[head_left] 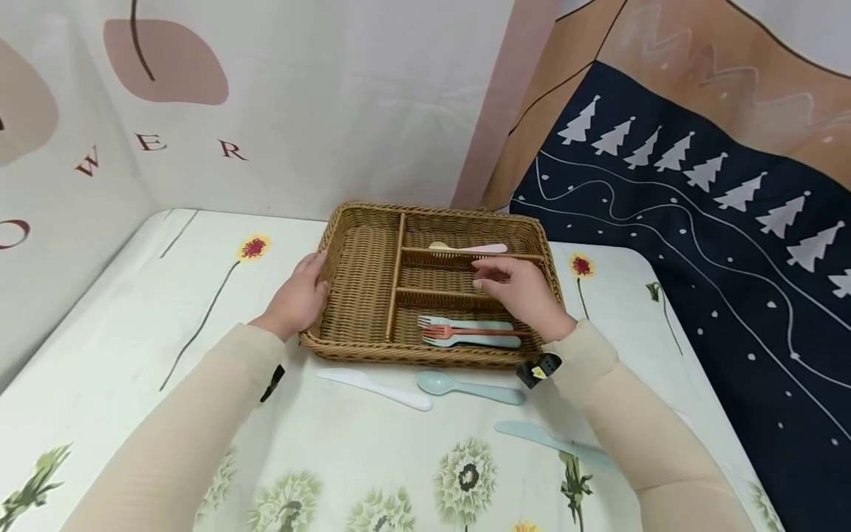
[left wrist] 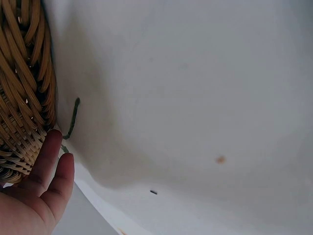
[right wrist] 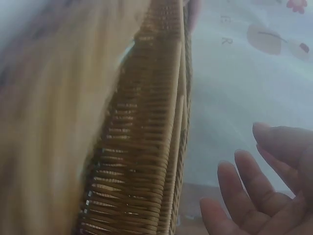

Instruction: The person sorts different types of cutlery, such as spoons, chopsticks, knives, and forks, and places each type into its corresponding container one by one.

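A brown wicker cutlery tray [head_left: 359,281] lies on the table, split by dividers into one long left compartment and three on the right. My left hand [head_left: 298,297] holds its left side, thumb over the rim; in the left wrist view two fingers [left wrist: 62,178] extend along the outer wall. Over the middle right compartment hovers my right hand [head_left: 521,288], fingers loosely bent and holding nothing. Two light-blue forks and an orange fork [head_left: 479,332] lie in the front right compartment. At the back right, a pink handle [head_left: 492,248] and a yellowish utensil end [head_left: 439,247] show behind the divider.
In front of the tray lie a white knife [head_left: 379,388], a light-blue spoon [head_left: 468,387] and a light-blue knife [head_left: 532,432], the last partly under my right forearm. Beyond that forearm a pale pink end [head_left: 683,418] peeks out. Printed curtains [head_left: 319,111] hang behind the table.
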A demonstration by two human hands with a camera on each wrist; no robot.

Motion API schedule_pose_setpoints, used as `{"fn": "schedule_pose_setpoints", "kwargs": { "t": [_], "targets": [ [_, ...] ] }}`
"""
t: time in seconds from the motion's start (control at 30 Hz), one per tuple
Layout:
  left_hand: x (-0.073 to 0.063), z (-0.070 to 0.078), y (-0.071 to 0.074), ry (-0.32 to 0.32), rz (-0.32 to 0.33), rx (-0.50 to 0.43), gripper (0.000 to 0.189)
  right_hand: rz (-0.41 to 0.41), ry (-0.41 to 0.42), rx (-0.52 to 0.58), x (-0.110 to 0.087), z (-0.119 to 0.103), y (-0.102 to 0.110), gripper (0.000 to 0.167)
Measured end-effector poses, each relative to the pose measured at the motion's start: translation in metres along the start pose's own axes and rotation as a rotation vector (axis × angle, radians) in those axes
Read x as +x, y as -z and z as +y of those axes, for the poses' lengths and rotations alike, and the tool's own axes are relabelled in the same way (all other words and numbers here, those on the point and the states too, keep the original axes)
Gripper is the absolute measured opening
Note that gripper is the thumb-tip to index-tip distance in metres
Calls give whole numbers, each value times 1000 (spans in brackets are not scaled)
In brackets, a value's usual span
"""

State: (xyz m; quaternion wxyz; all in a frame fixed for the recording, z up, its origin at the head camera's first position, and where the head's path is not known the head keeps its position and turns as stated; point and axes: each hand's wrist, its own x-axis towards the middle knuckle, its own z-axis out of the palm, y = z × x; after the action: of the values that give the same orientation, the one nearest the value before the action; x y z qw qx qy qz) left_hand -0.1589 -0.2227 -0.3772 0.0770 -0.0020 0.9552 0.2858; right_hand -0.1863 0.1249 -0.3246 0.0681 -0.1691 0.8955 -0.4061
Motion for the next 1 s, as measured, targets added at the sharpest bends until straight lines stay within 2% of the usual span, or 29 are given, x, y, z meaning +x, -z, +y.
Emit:
{"fn": "schedule_pose_setpoints", "kwargs": {
  "t": [0.4,0.67,1.0],
  "targets": [
    [1,-2,-1,-4,2,-4,58,-39,-25,21,-34,2,-6,36],
    [3,-3,-2,-8,0,0,59,-43,2,11,-57,9,-14,35],
    [3,-3,-1,-1,-1,1,59,-68,-14,104,-77,9,-25,30]
  ]
}}
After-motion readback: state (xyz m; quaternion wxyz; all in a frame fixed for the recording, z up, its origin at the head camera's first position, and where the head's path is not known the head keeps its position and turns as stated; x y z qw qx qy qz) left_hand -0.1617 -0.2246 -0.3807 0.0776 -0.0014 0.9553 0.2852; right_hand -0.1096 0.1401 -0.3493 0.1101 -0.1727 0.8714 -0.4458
